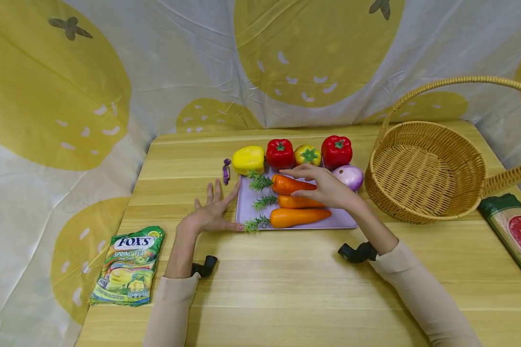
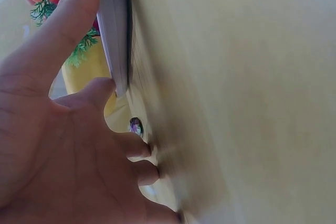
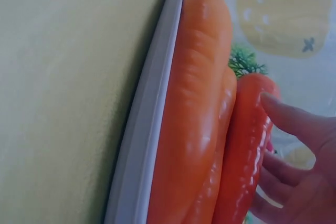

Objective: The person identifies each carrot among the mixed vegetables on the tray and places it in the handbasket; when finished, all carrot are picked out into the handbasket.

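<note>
Three orange toy carrots with green tops lie side by side on a pale purple tray (image 1: 248, 198). My right hand (image 1: 325, 187) holds the farthest carrot (image 3: 251, 124), thumb on its near side and fingers at its far side. The middle carrot (image 1: 297, 202) and the nearest carrot (image 1: 300, 218) lie below that hand. My left hand (image 1: 208, 214) is spread at the tray's left side, thumb by the near corner and index finger by the far one. Its other fingers reach down to the table, as the left wrist view shows.
Along the tray's far side sit a yellow pepper (image 1: 248, 160), red peppers (image 1: 280, 153), a yellowish tomato (image 1: 308, 154) and a purple onion (image 1: 349, 177). A wrapped candy (image 1: 226, 171) lies left. A wicker basket (image 1: 425, 212) and noodle packet (image 1: 514, 231) are right; a candy bag (image 1: 128, 265) is left.
</note>
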Action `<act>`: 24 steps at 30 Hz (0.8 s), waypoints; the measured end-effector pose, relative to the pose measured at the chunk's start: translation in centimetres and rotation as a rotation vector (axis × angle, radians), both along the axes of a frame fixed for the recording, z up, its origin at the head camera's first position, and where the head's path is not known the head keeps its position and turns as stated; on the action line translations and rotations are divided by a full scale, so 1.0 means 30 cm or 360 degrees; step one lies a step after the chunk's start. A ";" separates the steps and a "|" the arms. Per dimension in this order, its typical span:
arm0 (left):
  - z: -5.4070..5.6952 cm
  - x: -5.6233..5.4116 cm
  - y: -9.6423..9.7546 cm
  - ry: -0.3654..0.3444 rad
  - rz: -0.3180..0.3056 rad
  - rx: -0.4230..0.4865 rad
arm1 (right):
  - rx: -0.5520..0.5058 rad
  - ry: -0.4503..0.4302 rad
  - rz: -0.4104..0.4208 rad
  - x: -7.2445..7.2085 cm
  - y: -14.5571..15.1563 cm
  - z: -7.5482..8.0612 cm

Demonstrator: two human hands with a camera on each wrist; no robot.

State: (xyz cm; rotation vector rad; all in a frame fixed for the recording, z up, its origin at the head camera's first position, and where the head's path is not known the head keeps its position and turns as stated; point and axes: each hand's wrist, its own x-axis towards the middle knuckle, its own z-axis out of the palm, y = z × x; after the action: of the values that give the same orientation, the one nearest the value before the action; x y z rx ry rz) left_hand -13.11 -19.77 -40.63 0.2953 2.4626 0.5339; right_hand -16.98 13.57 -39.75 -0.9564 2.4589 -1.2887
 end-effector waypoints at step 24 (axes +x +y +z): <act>0.000 0.003 -0.002 -0.0010 0.0011 0.0016 | -0.0005 0.0082 -0.0069 0.023 0.033 0.063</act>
State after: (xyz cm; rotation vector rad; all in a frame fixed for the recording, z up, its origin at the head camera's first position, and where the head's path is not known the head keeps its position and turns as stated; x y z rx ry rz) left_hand -13.01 -19.84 -40.64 0.2891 2.4565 0.5490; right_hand -16.29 14.57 -37.86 -0.9536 2.5307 -1.2972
